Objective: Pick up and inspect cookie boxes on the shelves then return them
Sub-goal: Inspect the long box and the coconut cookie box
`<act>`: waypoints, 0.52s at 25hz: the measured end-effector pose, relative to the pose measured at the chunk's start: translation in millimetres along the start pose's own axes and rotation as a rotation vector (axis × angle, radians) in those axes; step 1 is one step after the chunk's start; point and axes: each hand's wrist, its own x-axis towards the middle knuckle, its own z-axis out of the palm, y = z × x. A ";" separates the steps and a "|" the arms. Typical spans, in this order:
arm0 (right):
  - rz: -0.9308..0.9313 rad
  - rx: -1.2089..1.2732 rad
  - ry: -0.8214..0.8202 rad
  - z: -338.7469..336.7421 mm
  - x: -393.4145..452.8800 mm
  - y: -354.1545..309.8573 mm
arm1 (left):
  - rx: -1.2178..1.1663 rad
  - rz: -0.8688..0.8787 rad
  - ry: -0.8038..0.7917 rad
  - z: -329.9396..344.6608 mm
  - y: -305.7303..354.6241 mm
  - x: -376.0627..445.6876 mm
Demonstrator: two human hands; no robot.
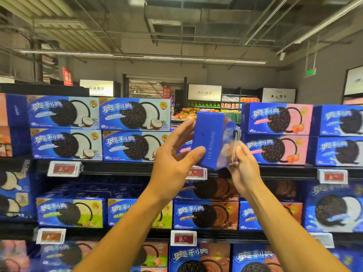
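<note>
Single head-worn wide-angle view: faced the cookie shelves (117,167) head-on from close range, tilted upward enough to take in the ceiling (176,26); both forearms entered from the bottom edge. No second view.

Motion is blurring the held box's (213,140) right face and the right hand's (242,169) fingers, the box is hiding the shelf gap behind it, the left hand (172,160) is covering a coconut box (135,145), and the price tags' (63,169) digits are smearing.
</note>
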 end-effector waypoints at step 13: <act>-0.257 0.027 -0.014 25.3 -34.8 -44.4 | -0.353 -0.210 0.160 -88.1 -45.9 23.5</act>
